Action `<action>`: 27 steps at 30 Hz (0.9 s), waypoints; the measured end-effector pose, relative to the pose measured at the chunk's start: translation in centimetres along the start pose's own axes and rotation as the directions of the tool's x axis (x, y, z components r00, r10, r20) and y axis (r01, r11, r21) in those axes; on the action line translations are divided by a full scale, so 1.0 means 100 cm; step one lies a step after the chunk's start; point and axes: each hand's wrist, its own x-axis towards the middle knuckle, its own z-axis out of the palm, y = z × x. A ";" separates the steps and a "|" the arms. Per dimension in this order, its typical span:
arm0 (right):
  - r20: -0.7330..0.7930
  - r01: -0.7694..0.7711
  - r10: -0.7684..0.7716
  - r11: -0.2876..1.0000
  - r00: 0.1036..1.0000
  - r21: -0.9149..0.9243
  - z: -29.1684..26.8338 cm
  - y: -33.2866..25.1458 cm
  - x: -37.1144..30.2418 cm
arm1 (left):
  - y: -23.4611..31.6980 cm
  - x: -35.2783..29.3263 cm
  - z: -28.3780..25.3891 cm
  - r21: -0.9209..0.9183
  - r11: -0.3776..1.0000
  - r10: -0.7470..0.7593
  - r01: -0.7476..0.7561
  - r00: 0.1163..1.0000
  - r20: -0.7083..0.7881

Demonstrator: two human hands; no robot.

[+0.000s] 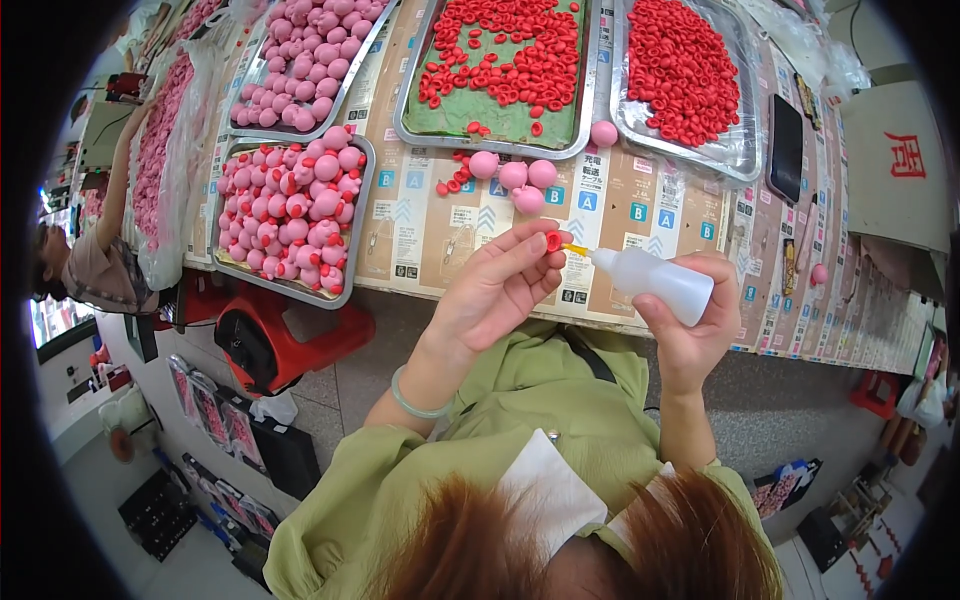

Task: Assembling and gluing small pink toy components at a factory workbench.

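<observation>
Over the table, I see the left hand pinched narrow, the right hand wrapped round a white bottle. A knock could roll those loose pink balls; squeezing too hard might flood the red cup in the left hand.
</observation>
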 end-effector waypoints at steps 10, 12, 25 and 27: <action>-0.147 -0.241 0.319 0.888 0.936 0.392 -0.036 0.024 0.007 | 0.010 0.000 -0.014 -0.032 0.998 0.052 -0.052 0.999 -0.006; -0.214 -0.241 0.295 0.938 0.931 0.248 -0.059 0.047 0.011 | 0.015 -0.001 -0.015 0.023 0.995 0.097 -0.096 0.994 -0.049; -0.380 0.035 -0.326 0.796 0.866 -0.604 -0.054 0.079 0.005 | 0.020 0.004 -0.026 0.018 0.990 0.142 -0.141 0.986 -0.082; -0.121 0.136 -0.224 0.855 0.967 -0.501 -0.031 0.068 0.011 | 0.017 0.006 -0.029 0.011 0.991 0.130 -0.130 0.991 -0.044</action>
